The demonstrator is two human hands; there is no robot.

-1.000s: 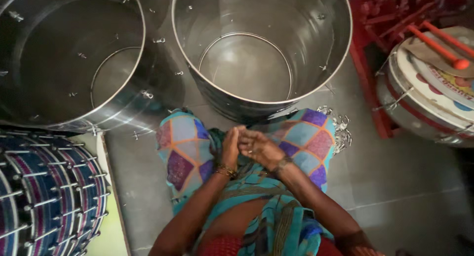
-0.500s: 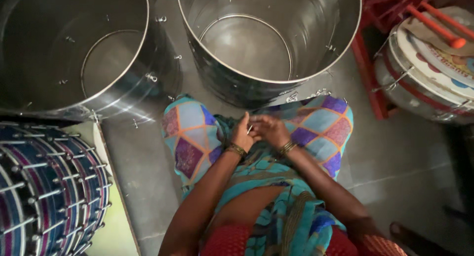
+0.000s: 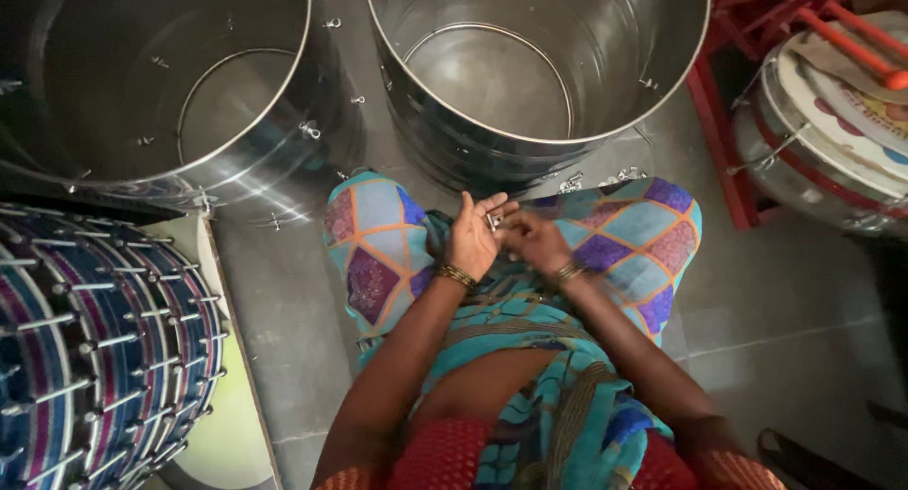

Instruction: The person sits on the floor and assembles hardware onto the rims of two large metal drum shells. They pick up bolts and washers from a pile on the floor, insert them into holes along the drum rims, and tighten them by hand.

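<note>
Small metal piece point(image 3: 493, 221) between fingers point(image 3: 482, 209), indistinct.

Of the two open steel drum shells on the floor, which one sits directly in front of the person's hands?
The right-hand steel shell: its rim lies just beyond the left hand and right hand, above the knees. The other shell stands off to the left.

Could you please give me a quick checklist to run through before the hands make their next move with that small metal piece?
1. Small metal piece held between both hands: ok.
2. Left hand and right hand together over the lap: ok.
3. Nearer steel drum shell open side up, in front of the knees: ok.
4. Loose metal hooks on the floor beside that shell: ok.
5. Exact shape or condition of the piece: cannot tell.
</note>
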